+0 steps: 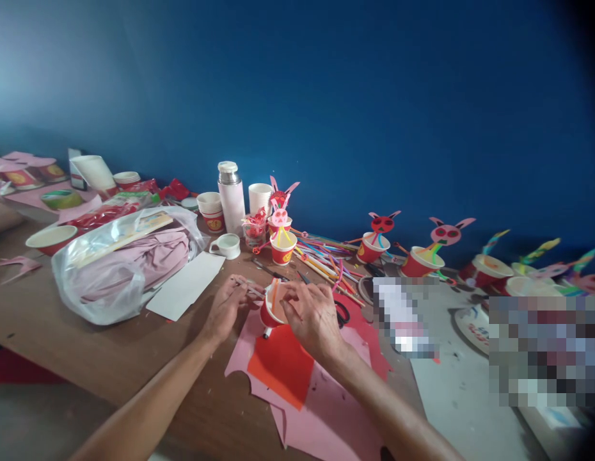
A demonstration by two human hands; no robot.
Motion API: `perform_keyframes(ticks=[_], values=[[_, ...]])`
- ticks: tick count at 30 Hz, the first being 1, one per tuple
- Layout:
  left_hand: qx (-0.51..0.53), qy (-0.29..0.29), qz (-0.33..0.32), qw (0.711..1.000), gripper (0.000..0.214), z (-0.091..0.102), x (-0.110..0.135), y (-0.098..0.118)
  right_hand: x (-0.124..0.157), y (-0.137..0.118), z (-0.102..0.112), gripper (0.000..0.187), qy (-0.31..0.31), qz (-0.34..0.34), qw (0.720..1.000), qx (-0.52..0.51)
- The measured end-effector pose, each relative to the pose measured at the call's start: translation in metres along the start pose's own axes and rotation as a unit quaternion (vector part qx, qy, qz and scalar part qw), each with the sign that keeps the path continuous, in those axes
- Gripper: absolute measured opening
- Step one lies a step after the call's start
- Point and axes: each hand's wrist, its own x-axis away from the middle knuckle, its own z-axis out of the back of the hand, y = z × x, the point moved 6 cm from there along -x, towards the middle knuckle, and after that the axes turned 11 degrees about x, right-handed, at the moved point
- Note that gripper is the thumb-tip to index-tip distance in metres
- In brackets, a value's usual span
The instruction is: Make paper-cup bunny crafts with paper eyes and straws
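Observation:
A red and white paper cup (265,314) with orange strips across its open top is between my two hands. On its left, my left hand (229,304) is closed on a thin pale stick (253,287) that points to the cup's side. My right hand (311,315) is at the cup's right rim, fingers bent and closed on it; its fingertips partly cover the opening. A small white piece with a dark tip (267,333) shows at the cup's lower edge. Under the hands lie an orange-red sheet (283,368) and pink sheets (336,419).
Black-handled scissors (343,314) lie right of my right hand. Behind are coloured pipe cleaners (326,256), a white mug (225,246), a thermos (231,205) and cups with rabbit-like paper heads (382,224). A plastic bag (100,307) with pink material and a white card (187,288) lie left.

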Motion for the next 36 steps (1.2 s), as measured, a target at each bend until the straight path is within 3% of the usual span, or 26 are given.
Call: perform_keyframes(ticks=[6, 12, 16, 19, 21, 26, 29, 36], values=[[0.001, 0.009, -0.001, 1.0, 0.023, 0.0, 0.002, 0.0, -0.001, 0.006, 0.003, 0.013, 0.014, -0.004, 1.0, -0.013], [-0.027, 0.048, -0.047, 0.997, 0.022, 0.006, 0.002, 0.011, -0.012, 0.027, 0.024, 0.015, 0.045, -0.053, 0.995, -0.075], [-0.045, 0.068, -0.113, 0.99, 0.021, 0.009, 0.007, 0.025, -0.016, 0.042, 0.023, 0.017, -0.034, -0.105, 0.982, -0.155], [-0.075, 0.074, -0.174, 0.979, 0.021, 0.008, 0.012, 0.037, -0.014, 0.042, 0.017, 0.027, -0.119, -0.103, 0.971, -0.178], [-0.089, 0.077, -0.193, 0.974, 0.019, 0.007, 0.015, 0.04, -0.012, 0.038, 0.014, 0.031, -0.144, -0.088, 0.973, -0.16], [-0.08, 0.077, -0.179, 0.978, 0.016, 0.008, 0.015, 0.035, -0.008, 0.026, 0.003, 0.022, -0.147, -0.045, 0.982, -0.108], [-0.064, 0.068, -0.171, 0.981, 0.017, 0.01, 0.013, 0.031, -0.005, 0.025, -0.004, 0.013, -0.152, -0.055, 0.98, -0.116], [0.126, -0.024, -0.082, 0.988, 0.038, -0.001, 0.009, 0.021, -0.002, 0.023, -0.006, 0.015, -0.159, -0.066, 0.967, -0.185]])
